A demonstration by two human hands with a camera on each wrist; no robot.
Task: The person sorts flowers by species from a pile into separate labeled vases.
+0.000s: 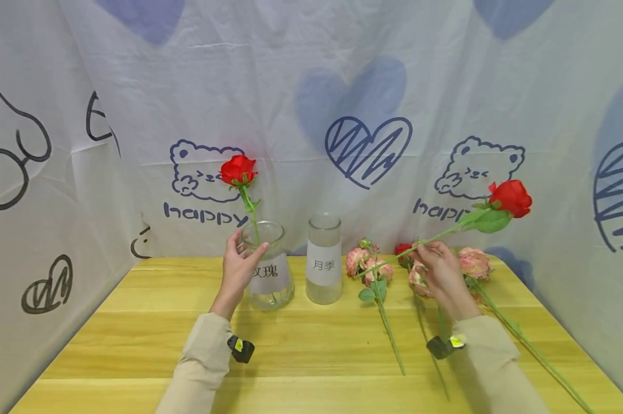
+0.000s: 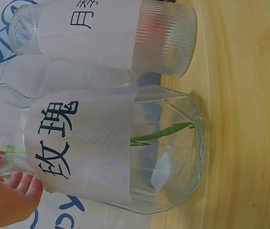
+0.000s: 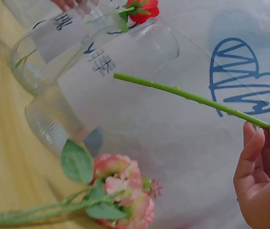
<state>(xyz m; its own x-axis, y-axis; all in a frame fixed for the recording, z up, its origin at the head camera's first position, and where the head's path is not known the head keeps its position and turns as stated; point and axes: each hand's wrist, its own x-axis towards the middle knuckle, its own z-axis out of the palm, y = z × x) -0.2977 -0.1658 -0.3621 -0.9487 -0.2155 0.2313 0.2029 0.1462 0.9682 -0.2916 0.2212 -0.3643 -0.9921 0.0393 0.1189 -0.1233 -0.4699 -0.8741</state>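
Observation:
My left hand (image 1: pixel 239 273) grips the neck of a wide clear glass vase (image 2: pixel 168 105) with a white paper label. One red rose (image 1: pixel 239 171) stands in that vase, its green stem reaching down near the bottom. Between thumb and fingertips, my right hand (image 1: pixel 440 273) pinches the stem of another red rose (image 1: pixel 513 198). Its bloom points to the upper right, while the bare stem end (image 3: pixel 135 79) points left toward the vases. Beside the wide vase is a narrower ribbed glass vase (image 1: pixel 324 264), also labelled.
Pink flowers (image 1: pixel 377 270) with long stems lie on the wooden table (image 1: pixel 311 351), right of the ribbed vase. Further pink blooms (image 1: pixel 473 263) and a red bloom (image 1: pixel 403 253) lie around and below my right hand. A printed curtain (image 1: pixel 270 115) hangs behind the table.

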